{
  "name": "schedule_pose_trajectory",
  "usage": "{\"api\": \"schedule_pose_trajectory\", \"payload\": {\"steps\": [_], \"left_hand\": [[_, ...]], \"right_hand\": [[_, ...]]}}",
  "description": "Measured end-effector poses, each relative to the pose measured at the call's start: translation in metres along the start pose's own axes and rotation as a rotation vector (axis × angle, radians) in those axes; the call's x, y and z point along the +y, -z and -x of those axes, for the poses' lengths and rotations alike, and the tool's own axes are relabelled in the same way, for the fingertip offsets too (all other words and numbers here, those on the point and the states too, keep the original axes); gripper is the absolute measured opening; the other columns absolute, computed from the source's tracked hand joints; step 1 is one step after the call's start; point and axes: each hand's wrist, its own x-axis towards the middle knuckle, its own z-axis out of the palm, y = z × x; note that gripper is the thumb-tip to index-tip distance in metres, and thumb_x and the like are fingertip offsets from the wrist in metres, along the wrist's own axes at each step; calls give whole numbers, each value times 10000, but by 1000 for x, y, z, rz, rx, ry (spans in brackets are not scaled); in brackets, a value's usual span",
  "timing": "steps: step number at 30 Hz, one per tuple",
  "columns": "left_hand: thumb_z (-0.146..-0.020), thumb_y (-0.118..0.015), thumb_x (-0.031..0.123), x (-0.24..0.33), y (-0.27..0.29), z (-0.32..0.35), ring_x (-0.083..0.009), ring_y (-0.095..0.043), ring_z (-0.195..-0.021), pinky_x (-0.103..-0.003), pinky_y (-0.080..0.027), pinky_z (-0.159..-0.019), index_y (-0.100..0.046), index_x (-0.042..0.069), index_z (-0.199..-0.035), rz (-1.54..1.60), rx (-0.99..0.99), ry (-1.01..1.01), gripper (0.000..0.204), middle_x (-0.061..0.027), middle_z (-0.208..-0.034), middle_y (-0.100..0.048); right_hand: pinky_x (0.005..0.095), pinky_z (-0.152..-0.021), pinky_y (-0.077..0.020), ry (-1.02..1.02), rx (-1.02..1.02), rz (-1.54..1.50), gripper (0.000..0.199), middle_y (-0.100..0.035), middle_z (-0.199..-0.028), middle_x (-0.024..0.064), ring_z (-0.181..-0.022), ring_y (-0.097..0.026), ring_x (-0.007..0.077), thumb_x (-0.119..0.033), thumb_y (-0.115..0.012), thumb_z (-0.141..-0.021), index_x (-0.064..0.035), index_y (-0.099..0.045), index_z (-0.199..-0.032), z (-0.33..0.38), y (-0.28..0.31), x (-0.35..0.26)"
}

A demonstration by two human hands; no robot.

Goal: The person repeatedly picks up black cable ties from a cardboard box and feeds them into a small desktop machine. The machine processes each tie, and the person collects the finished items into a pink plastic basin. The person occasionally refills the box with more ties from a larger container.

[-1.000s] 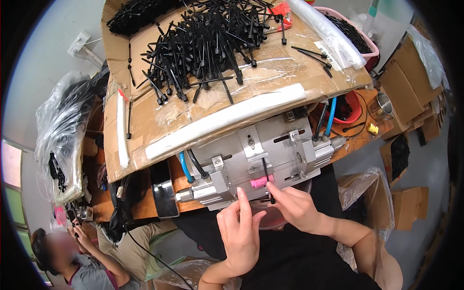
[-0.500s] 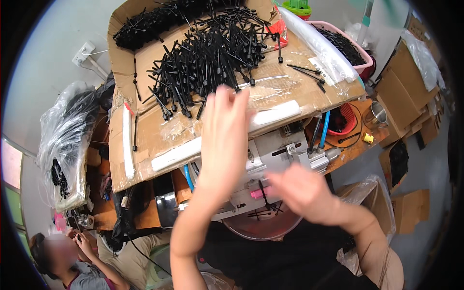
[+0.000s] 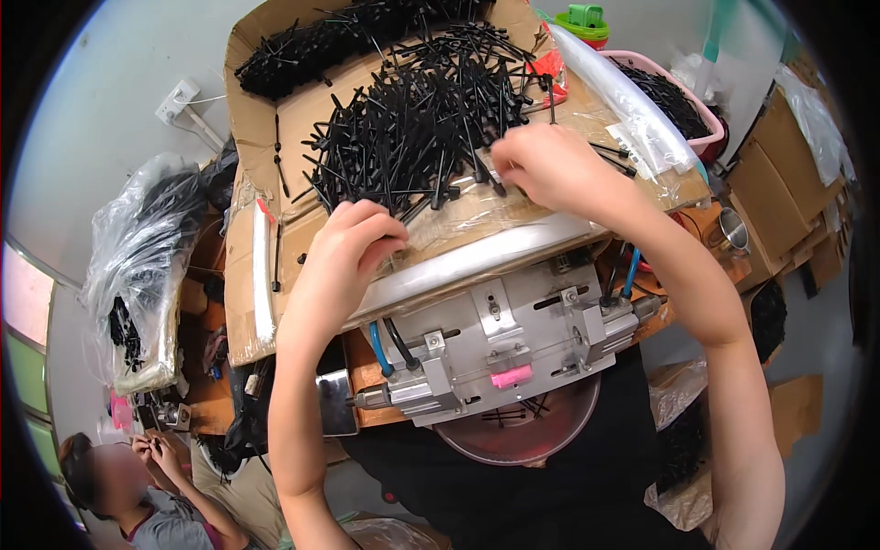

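Left hand [image 3: 344,252] at near edge of black rods [image 3: 403,128], right hand [image 3: 545,170] by right edge; cannot tell whether either grip clenched or released.

Bright, fairly even light filled the room, and a pale window [image 3: 27,298] glowed far left of the box [image 3: 259,128]. Glare streaked the clear bag [image 3: 137,261] left of the box and the plastic roll [image 3: 632,101] at its right, while the metal plate [image 3: 541,339] below it gave a softer sheen. The black pile [image 3: 412,128] on the box merged into dark, with little detail. Slight blur softened the right hand [image 3: 541,160] over the box. Around it all, fisheye distortion bent the edges into a black rim.
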Motion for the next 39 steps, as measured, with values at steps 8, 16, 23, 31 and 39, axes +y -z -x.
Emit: {"api": "schedule_pose_trajectory", "payload": {"steps": [8,16,23,31,39], "left_hand": [[-718,-766,0,18,8,7,-191,-574,-782,-300,-479,-747,-655,27,-994,195,-90,176,299,-81,-916,-618],[-727,-767,-21,13,-4,3,-109,-550,-812,-255,-472,-769,-658,18,-985,302,220,215,283,-14,-912,-634],[-765,-734,23,5,-21,2,-236,-600,-930,-326,-477,-839,-687,50,-984,163,439,120,226,-84,-1021,-665],[-687,-664,-160,117,-63,95,-266,-584,-885,-363,-474,-797,-638,25,-1151,40,395,107,501,-115,-1014,-646],[-720,-596,-64,177,-133,137,-255,-524,-921,-329,-455,-827,-393,-112,-1397,-157,-85,271,708,-136,-1051,-536]], "right_hand": [[419,-674,-538,421,221,231,104,-632,-829,116,-881,-650,315,-67,-628,-769,-29,-634,-866,7,11,-15],[273,-606,-515,435,143,-579,198,-712,-815,70,-694,-666,143,-29,-648,-838,-67,-691,-1027,-22,18,0],[196,-557,-485,86,253,-1094,224,-698,-930,121,-729,-646,107,-125,-630,-937,8,-630,-1117,16,55,-4],[184,-561,-457,-58,428,-1185,215,-681,-949,119,-780,-626,111,-128,-586,-972,-10,-556,-1150,89,55,10],[215,-573,-497,8,450,-1353,241,-664,-956,141,-812,-646,145,-154,-607,-965,-7,-534,-1141,126,44,-14]]}}
